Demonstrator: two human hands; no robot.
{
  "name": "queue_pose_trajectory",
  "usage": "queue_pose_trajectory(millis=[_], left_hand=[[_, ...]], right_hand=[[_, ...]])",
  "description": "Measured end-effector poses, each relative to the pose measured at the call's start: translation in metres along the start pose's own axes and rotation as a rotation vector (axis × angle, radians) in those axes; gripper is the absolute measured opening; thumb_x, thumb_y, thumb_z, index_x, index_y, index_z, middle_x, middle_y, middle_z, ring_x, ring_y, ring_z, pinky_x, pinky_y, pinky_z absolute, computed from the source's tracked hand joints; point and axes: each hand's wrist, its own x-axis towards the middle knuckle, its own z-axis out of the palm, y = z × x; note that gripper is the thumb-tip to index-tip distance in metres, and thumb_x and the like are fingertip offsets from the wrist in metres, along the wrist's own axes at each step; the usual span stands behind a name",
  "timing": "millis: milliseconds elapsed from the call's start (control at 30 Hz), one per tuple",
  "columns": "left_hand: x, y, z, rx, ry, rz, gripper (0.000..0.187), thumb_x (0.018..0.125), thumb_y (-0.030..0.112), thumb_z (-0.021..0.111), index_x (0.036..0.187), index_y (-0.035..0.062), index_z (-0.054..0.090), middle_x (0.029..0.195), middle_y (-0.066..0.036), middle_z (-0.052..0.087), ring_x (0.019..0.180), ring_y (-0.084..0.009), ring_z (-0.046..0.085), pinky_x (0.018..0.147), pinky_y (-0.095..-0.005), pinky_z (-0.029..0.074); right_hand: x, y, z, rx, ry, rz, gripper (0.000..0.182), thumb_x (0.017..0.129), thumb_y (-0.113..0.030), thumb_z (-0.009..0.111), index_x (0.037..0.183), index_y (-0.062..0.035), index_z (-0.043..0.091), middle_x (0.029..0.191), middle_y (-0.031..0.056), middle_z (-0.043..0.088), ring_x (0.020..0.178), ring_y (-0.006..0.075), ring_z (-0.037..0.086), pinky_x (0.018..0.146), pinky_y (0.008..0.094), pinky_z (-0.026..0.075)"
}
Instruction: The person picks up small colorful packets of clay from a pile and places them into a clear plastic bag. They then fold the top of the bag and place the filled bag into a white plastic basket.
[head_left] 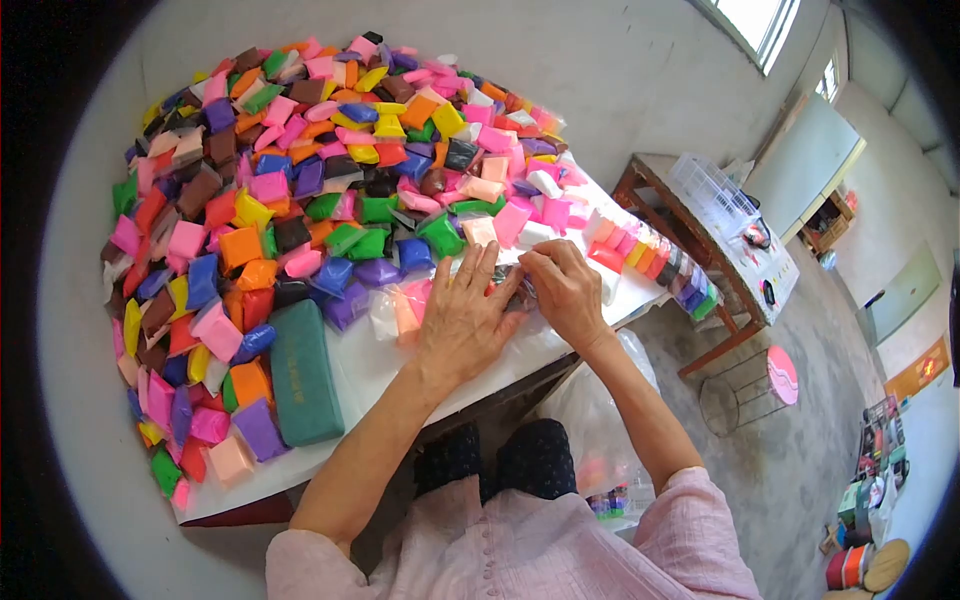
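Observation:
My left hand [465, 322] lies over a clear plastic bag [395, 312] at the table's front edge, its fingers stretched out and slightly apart. Close beside it on the right, my right hand [565, 295] is closed in a pinch on something dark and shiny [520, 292], which looks like plastic film and is mostly hidden by the fingers. Small wrapped packets in many colours [240, 245] are heaped behind and to the left of my hands. A row of coloured packets [655, 262] stretches along the table to the right.
A green box [305, 372] lies on the white table [375, 385] to the left. At the right stand a wooden desk [735, 270] with a clear plastic basket [712, 190] and a wire stool with a pink top [782, 375]. A plastic bag [590, 425] hangs below the table edge.

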Motion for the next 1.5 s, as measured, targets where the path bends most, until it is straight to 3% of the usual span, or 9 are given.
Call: queue_pose_trajectory(millis=[433,633,833,1033,1133,1233,1333,1500], left_hand=[[0.0,0.002,0.002,-0.003,-0.011,-0.017,0.053,0.09,0.038,0.061,0.134,0.0077,0.054,0.148,-0.019,0.04,0.137,-0.0342,0.038,0.11,-0.0518,0.028],[0.0,0.002,0.003,-0.031,-0.013,-0.036,0.052,0.091,0.036,0.059,0.134,0.0084,0.054,0.149,-0.018,0.04,0.139,-0.0336,0.036,0.113,-0.0531,0.025],[-0.002,-0.006,0.005,0.007,0.074,0.082,0.048,0.084,0.021,0.067,0.129,0.0081,0.059,0.146,-0.018,0.043,0.138,-0.0322,0.038,0.114,-0.0561,0.023],[-0.002,-0.005,-0.003,-0.079,0.205,0.105,0.036,0.076,0.014,0.07,0.11,0.0033,0.063,0.135,-0.017,0.05,0.128,-0.032,0.046,0.11,-0.0513,0.032],[-0.003,-0.001,-0.009,0.022,0.249,0.103,0.03,0.074,0.014,0.071,0.101,0.0019,0.064,0.124,-0.015,0.056,0.115,-0.0302,0.053,0.099,-0.0467,0.041],[-0.006,-0.005,-0.005,0.123,0.2,0.141,0.032,0.073,0.014,0.07,0.102,0.001,0.064,0.109,-0.013,0.06,0.102,-0.0282,0.057,0.088,-0.0426,0.046],[-0.007,-0.002,-0.01,0.207,0.116,0.147,0.026,0.079,0.01,0.06,0.101,-0.0028,0.064,0.099,-0.012,0.06,0.098,-0.0239,0.057,0.085,-0.036,0.045],[-0.014,0.005,-0.02,0.271,0.104,0.177,0.027,0.078,0.009,0.059,0.102,-0.0038,0.063,0.096,-0.013,0.059,0.102,-0.026,0.057,0.09,-0.0369,0.045]], right_hand=[[0.0,-0.002,0.002,-0.033,0.025,-0.025,0.017,0.076,-0.003,0.068,0.092,-0.0054,0.063,0.092,0.0064,0.06,0.083,0.0246,0.062,0.063,0.0349,0.053],[-0.005,-0.003,-0.003,-0.077,-0.031,-0.066,0.022,0.07,-0.004,0.07,0.091,-0.0055,0.064,0.092,0.0059,0.06,0.087,0.0248,0.062,0.068,0.0356,0.053],[-0.015,0.004,-0.007,-0.03,-0.081,-0.13,0.028,0.068,-0.005,0.071,0.096,-0.0056,0.065,0.096,0.0061,0.061,0.093,0.027,0.062,0.08,0.0382,0.053],[-0.017,0.004,-0.006,-0.015,-0.095,-0.114,0.028,0.07,-0.006,0.071,0.098,-0.0057,0.065,0.098,0.0063,0.06,0.098,0.0273,0.06,0.086,0.0397,0.05],[-0.016,0.003,-0.01,-0.019,-0.132,-0.127,0.028,0.072,-0.007,0.07,0.099,-0.0063,0.065,0.099,0.0059,0.06,0.098,0.0266,0.059,0.087,0.0399,0.049],[-0.018,0.0,-0.014,-0.046,-0.167,-0.129,0.028,0.073,-0.006,0.067,0.101,-0.0066,0.066,0.101,0.0055,0.06,0.096,0.0258,0.058,0.085,0.0397,0.049],[-0.024,0.007,-0.02,-0.048,-0.187,-0.137,0.03,0.073,-0.005,0.065,0.103,-0.0069,0.067,0.103,0.0055,0.06,0.096,0.0253,0.058,0.084,0.0394,0.049],[-0.036,0.017,-0.023,-0.017,-0.156,-0.091,0.033,0.071,0.0,0.063,0.103,-0.0073,0.067,0.104,0.0061,0.061,0.096,0.0258,0.058,0.081,0.0389,0.05]])
